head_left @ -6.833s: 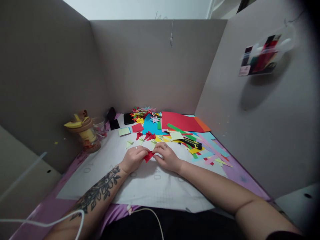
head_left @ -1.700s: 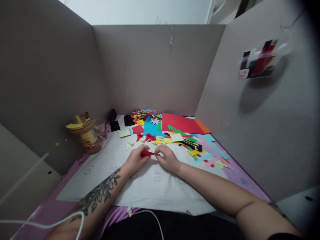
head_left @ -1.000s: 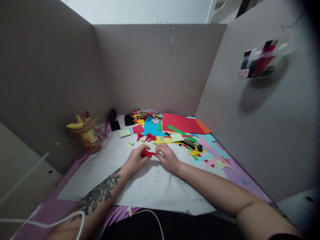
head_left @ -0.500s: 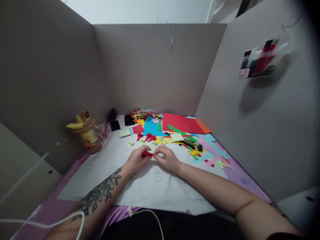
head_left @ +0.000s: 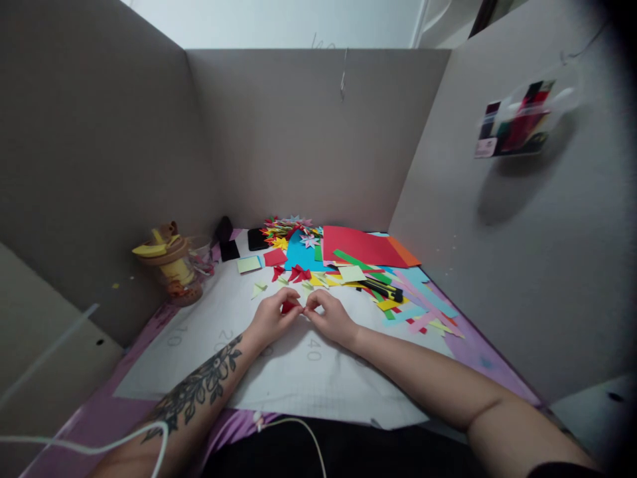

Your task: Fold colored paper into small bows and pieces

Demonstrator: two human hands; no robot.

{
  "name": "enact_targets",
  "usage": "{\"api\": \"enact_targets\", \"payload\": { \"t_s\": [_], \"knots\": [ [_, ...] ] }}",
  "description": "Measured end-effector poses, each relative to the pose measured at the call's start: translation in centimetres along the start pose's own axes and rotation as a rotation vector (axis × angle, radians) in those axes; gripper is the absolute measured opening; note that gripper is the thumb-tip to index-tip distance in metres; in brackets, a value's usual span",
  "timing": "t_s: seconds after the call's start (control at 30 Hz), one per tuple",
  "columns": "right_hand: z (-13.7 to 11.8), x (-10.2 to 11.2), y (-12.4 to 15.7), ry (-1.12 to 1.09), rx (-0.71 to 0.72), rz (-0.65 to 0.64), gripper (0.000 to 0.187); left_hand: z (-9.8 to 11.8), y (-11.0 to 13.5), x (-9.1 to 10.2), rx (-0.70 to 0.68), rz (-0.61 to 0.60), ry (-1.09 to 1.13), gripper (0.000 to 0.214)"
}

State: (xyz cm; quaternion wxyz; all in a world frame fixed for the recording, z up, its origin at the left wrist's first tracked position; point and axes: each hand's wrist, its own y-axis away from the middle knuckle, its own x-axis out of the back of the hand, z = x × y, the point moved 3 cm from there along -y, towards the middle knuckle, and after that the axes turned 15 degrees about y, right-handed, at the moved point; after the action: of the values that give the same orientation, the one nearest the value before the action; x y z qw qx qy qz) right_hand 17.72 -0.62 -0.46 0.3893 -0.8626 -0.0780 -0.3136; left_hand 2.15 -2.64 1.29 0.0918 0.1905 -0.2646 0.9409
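Observation:
A small piece of red paper (head_left: pixel 288 307) is pinched in my left hand (head_left: pixel 273 315), mostly hidden by the fingers. My right hand (head_left: pixel 331 317) meets it at the fingertips, closed in a pinch on the paper's right end. Just beyond my hands lie folded red paper pieces (head_left: pixel 299 273) and several folded pale green pieces (head_left: pixel 259 289). A square of pale green paper (head_left: pixel 352 273) rests on the paper strips by a black and yellow utility knife (head_left: pixel 382 289).
Behind sit a pile of folded paper stars (head_left: pixel 288 229), red sheets (head_left: pixel 361 245) and a blue sheet (head_left: pixel 302 253). Coloured strips (head_left: pixel 423 299) spread to the right. A decorated pot (head_left: pixel 176 269) stands at the left wall. A white cable (head_left: pixel 99 448) crosses my left forearm.
Both hands stay in nearly the same place. The fingers have shifted on the red paper, and less of it shows between them now.

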Motion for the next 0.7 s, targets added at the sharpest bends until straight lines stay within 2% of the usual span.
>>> {"api": "enact_targets", "payload": {
  "t_s": [0.2, 0.3, 0.4, 0.53, 0.7],
  "knots": [
    [0.0, -0.5, 0.3, 0.015, -0.034, -0.058, 0.015, -0.3, 0.2, -0.5, -0.018, -0.061, -0.052, 0.019],
    [0.1, -0.7, 0.2, -0.080, -0.130, -0.088, 0.018, -0.5, 0.1, -0.3, -0.078, -0.009, 0.004, 0.043],
    [0.5, -0.8, 0.0, -0.275, -0.285, -0.069, 0.026, -1.0, -0.1, 0.1, -0.115, 0.056, 0.063, 0.066],
    [0.7, -0.9, -0.3, -0.516, -0.394, -0.076, 0.026, -1.8, -0.4, -0.2, -0.003, 0.013, 0.174, 0.056],
    [0.8, -0.4, -0.4, -0.394, -0.402, -0.053, 0.015, -1.5, -0.3, -0.2, 0.063, 0.028, 0.239, 0.041]
  ]
}}
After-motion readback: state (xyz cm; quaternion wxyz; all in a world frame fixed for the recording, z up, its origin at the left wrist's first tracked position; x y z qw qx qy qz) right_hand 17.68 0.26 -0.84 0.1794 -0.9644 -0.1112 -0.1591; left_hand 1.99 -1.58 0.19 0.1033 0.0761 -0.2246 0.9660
